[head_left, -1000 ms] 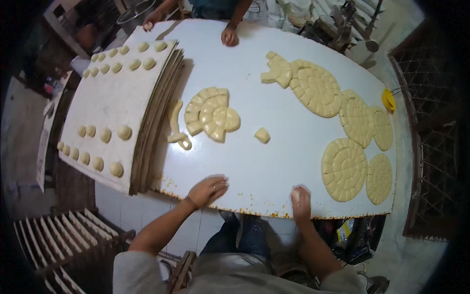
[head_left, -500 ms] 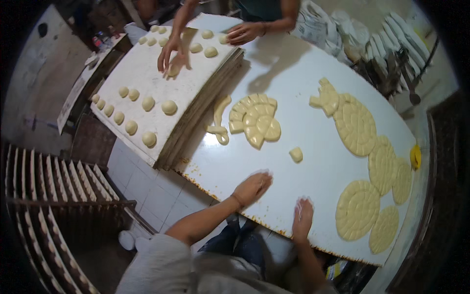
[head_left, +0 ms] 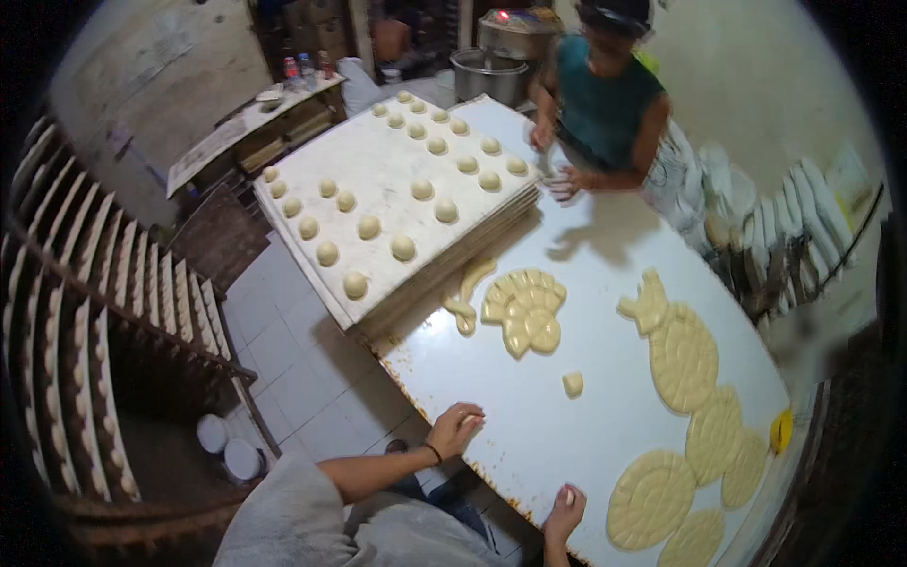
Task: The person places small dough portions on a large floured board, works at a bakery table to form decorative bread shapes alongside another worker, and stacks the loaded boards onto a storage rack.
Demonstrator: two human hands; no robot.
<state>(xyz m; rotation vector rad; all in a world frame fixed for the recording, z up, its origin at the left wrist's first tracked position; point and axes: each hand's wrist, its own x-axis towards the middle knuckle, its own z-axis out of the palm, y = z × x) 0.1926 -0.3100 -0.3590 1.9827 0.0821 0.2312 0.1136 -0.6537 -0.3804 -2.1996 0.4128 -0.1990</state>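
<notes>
My left hand [head_left: 455,430] is over the table's near edge, its fingers curled in; a pale patch shows at the fingers. Farther right along the same edge, my right hand [head_left: 564,511] is also closed, with a small pale spot by the thumb. What either hand holds, if anything, is hidden. A small dough piece [head_left: 573,385] lies on the white table beyond my hands. Scored, segmented dough slabs [head_left: 650,499] cover the right side. A scalloped, partly divided dough slab [head_left: 525,312] and curled dough strips [head_left: 465,295] lie near the stacked boards.
Round dough balls [head_left: 403,248] sit in rows on the stacked boards [head_left: 312,248] at left. Across the table stands a person [head_left: 605,113] with both hands near the boards. A rack of dough trays [head_left: 90,359] is at far left, with white buckets [head_left: 243,459] beside it.
My view has tilted up and shifted. My hands were blurred with fingers extended; now they are curled. The other person's hands have left the dough balls, and more balls stand in rows on the board.
</notes>
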